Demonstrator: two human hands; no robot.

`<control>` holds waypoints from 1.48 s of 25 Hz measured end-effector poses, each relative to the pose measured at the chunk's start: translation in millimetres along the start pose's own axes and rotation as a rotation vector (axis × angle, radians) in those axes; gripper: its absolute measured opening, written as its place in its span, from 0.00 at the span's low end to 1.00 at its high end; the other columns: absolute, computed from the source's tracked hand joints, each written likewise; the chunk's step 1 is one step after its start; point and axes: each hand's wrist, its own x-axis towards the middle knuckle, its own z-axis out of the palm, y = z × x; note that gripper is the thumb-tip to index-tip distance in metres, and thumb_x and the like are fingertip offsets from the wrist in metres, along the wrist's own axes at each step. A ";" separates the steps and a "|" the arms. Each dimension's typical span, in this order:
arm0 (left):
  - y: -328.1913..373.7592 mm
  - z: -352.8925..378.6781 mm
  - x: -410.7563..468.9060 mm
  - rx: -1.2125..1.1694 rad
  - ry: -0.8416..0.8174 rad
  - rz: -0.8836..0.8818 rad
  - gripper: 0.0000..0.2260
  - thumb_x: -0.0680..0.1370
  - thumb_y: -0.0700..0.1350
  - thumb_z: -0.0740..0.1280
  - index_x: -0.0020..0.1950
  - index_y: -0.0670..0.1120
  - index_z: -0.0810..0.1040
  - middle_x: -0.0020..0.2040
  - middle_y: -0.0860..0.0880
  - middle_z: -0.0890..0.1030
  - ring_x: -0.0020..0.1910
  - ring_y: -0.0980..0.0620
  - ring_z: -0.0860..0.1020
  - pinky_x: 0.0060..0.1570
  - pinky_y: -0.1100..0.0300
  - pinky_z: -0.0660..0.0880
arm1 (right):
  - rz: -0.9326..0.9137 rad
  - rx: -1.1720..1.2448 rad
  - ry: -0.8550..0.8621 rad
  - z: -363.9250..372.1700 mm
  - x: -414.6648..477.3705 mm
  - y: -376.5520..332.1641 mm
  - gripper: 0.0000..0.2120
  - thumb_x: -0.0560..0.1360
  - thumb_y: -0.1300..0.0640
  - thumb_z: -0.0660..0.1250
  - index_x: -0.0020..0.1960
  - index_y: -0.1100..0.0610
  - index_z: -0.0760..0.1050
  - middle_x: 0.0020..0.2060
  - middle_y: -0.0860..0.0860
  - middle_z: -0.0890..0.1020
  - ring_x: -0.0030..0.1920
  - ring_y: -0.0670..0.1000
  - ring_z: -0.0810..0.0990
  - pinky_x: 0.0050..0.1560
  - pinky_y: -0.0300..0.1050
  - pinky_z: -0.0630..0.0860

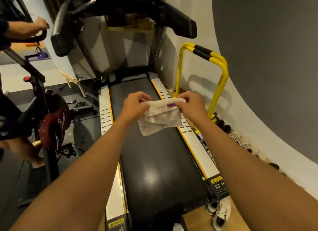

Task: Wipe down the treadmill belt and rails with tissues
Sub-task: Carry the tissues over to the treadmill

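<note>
A black treadmill belt [160,158] runs away from me between a left side rail [105,113] and a right side rail [194,141], both pale with yellow edging. Above the belt I hold a white tissue [160,122], folded and slightly soiled, with a small purple mark near its top edge. My left hand [136,105] pinches its top left corner. My right hand [191,103] pinches its top right edge. The tissue hangs in the air, clear of the belt.
The treadmill console and handlebars [123,8] rise ahead. A yellow metal frame [218,79] stands by the right wall, with dumbbells and rags on the floor beside it. On the left another person sits on an exercise bike [43,99], a hand on its handlebar.
</note>
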 end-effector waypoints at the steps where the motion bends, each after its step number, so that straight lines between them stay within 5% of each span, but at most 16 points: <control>1: 1.3 -0.2 15.2 0.016 0.043 -0.023 0.10 0.71 0.37 0.67 0.46 0.50 0.81 0.43 0.48 0.83 0.43 0.50 0.80 0.38 0.60 0.75 | -0.019 0.022 -0.031 3.0 19.8 -1.3 0.04 0.67 0.55 0.71 0.42 0.49 0.81 0.40 0.48 0.83 0.43 0.51 0.81 0.47 0.57 0.80; 7: 4.8 -12.6 95.4 0.100 0.229 -0.069 0.12 0.71 0.35 0.62 0.46 0.47 0.83 0.40 0.50 0.81 0.40 0.52 0.77 0.39 0.62 0.74 | -0.111 0.063 -0.111 34.0 121.8 -22.4 0.02 0.68 0.55 0.71 0.41 0.50 0.80 0.37 0.47 0.82 0.41 0.51 0.81 0.45 0.53 0.80; 19: -68.5 -81.4 335.6 0.072 0.298 -0.176 0.09 0.74 0.36 0.65 0.50 0.46 0.82 0.45 0.50 0.81 0.44 0.53 0.78 0.42 0.67 0.70 | -0.095 -0.063 -0.184 179.1 353.2 -85.0 0.06 0.74 0.57 0.66 0.49 0.53 0.80 0.44 0.47 0.80 0.44 0.47 0.75 0.33 0.33 0.64; 23: -45.3 -121.8 404.2 0.092 0.285 -0.168 0.10 0.75 0.35 0.64 0.51 0.44 0.81 0.45 0.52 0.80 0.45 0.56 0.76 0.36 0.75 0.66 | -0.050 -0.039 -0.199 195.3 421.1 -125.2 0.06 0.75 0.57 0.66 0.51 0.53 0.80 0.46 0.47 0.79 0.48 0.48 0.75 0.43 0.39 0.69; 29: -17.6 -149.5 509.1 0.128 0.281 -0.211 0.10 0.75 0.36 0.64 0.51 0.47 0.81 0.48 0.51 0.82 0.48 0.54 0.78 0.46 0.65 0.69 | -0.041 -0.051 -0.224 198.3 523.0 -170.6 0.06 0.75 0.56 0.67 0.51 0.54 0.79 0.46 0.47 0.79 0.47 0.46 0.74 0.45 0.40 0.69; 37: -5.0 -152.3 648.9 0.154 0.311 -0.271 0.09 0.77 0.38 0.66 0.55 0.44 0.82 0.53 0.47 0.82 0.53 0.51 0.78 0.49 0.63 0.71 | -0.052 0.011 -0.318 226.8 671.1 -172.0 0.03 0.77 0.57 0.67 0.50 0.53 0.77 0.46 0.46 0.78 0.50 0.48 0.77 0.51 0.44 0.78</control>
